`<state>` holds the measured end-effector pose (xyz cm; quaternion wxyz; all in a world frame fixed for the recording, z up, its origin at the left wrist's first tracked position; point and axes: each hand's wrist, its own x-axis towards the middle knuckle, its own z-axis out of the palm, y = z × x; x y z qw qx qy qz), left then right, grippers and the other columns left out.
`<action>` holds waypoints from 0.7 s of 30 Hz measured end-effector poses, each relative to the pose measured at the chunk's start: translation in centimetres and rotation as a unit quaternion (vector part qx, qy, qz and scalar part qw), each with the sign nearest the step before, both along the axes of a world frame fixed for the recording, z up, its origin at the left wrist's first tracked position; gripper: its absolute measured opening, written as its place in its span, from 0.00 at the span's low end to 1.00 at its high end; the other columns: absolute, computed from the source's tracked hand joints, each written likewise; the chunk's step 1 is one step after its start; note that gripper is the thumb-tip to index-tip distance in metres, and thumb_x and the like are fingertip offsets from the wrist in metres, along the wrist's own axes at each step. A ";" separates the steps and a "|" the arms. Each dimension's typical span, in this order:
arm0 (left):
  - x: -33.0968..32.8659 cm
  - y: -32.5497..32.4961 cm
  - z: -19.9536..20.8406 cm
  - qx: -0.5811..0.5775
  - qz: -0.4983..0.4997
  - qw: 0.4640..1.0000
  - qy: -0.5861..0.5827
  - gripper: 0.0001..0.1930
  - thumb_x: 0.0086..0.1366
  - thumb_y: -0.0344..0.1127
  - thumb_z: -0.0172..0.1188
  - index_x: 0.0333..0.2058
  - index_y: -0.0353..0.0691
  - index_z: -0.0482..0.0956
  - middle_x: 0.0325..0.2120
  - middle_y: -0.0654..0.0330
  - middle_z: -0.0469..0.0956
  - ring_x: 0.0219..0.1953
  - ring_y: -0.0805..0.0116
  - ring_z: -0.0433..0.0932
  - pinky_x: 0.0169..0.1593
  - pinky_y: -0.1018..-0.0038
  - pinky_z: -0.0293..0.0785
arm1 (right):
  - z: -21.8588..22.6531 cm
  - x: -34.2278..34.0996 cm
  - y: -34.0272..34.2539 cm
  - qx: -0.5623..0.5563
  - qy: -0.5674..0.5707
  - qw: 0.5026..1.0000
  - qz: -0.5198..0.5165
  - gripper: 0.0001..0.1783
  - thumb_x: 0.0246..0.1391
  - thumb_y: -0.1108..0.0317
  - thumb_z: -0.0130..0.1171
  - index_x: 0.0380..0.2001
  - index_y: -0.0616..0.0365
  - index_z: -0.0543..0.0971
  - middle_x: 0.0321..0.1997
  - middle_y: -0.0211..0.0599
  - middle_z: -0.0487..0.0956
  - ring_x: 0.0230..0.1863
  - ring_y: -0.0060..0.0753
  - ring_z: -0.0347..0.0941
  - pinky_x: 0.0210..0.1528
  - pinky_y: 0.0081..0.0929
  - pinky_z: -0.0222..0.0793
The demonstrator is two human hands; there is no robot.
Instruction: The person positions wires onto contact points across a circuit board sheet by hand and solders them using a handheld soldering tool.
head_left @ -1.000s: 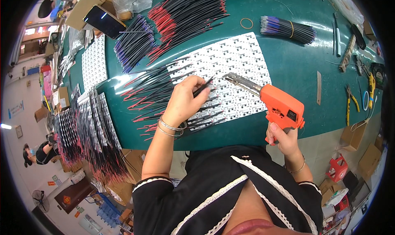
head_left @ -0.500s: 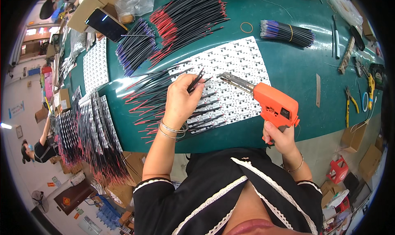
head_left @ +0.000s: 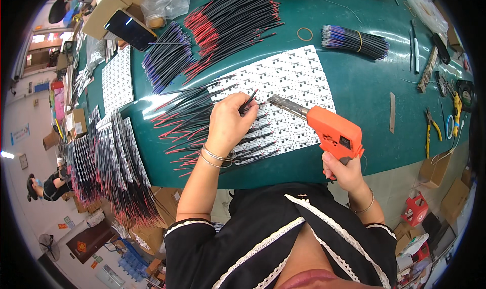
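Note:
A few thin black wires (head_left: 248, 104) are pinched between the thumb and fingers of my left hand (head_left: 228, 122), over a white panel of small circuit boards (head_left: 311, 81). My right hand (head_left: 345, 170) grips the handle of an orange soldering gun (head_left: 334, 131), a finger at its trigger. The gun's metal tip points left and is close to the ends of the held wires; whether they touch I cannot tell. Rows of black wires with red ends (head_left: 177, 119) stretch left from the panel, some passing under my left hand and wrist.
Behind lie a large pile of red-and-black wires (head_left: 233, 30), a blue-and-black bundle (head_left: 167, 58), a banded bundle (head_left: 354, 42) and a phone (head_left: 130, 29). Pliers (head_left: 430, 132) and a steel strip (head_left: 392, 112) lie right. Wired panels (head_left: 119, 162) hang off the left edge. Another person (head_left: 50, 185) is far left.
My left hand has moved slightly right with the wires. The soldering gun has shifted a little left and down, its tip nearer the wire ends. The far person's raised arm has come down.

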<state>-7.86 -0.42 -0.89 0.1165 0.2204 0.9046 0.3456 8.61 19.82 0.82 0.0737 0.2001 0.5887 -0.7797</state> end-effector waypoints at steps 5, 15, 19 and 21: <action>0.1 0.1 -0.1 -0.013 -0.001 1.000 0.011 0.06 0.47 0.30 0.60 0.23 0.33 0.76 0.17 0.58 0.74 0.16 0.72 0.69 0.22 0.78 0.64 | -0.3 0.2 0.0 -0.026 -0.030 0.999 0.005 0.19 0.49 0.73 0.54 0.46 0.64 0.65 0.23 0.28 0.70 0.16 0.12 0.61 0.16 0.13 0.60; 0.1 0.2 -0.1 -0.019 0.006 1.000 0.010 0.06 0.47 0.30 0.59 0.22 0.33 0.76 0.16 0.57 0.73 0.16 0.70 0.69 0.22 0.76 0.64 | 0.0 -0.2 -0.3 0.007 -0.013 1.000 0.018 0.06 0.51 0.73 0.51 0.32 0.61 0.68 0.12 0.28 0.67 0.11 0.16 0.62 0.13 0.15 0.59; 0.2 0.3 0.0 -0.019 0.005 1.000 0.008 0.06 0.47 0.30 0.59 0.22 0.33 0.76 0.16 0.57 0.73 0.15 0.69 0.68 0.22 0.76 0.64 | -0.1 0.1 -0.3 0.006 -0.002 1.000 0.002 0.08 0.52 0.72 0.50 0.34 0.65 0.68 0.12 0.28 0.67 0.10 0.16 0.61 0.13 0.15 0.58; 0.2 0.3 0.0 -0.018 0.003 1.000 0.012 0.06 0.47 0.30 0.59 0.22 0.33 0.76 0.16 0.57 0.73 0.15 0.69 0.68 0.22 0.76 0.64 | -0.4 0.4 -0.1 0.000 0.009 1.000 -0.004 0.09 0.52 0.72 0.49 0.35 0.66 0.68 0.11 0.28 0.67 0.10 0.16 0.61 0.13 0.15 0.57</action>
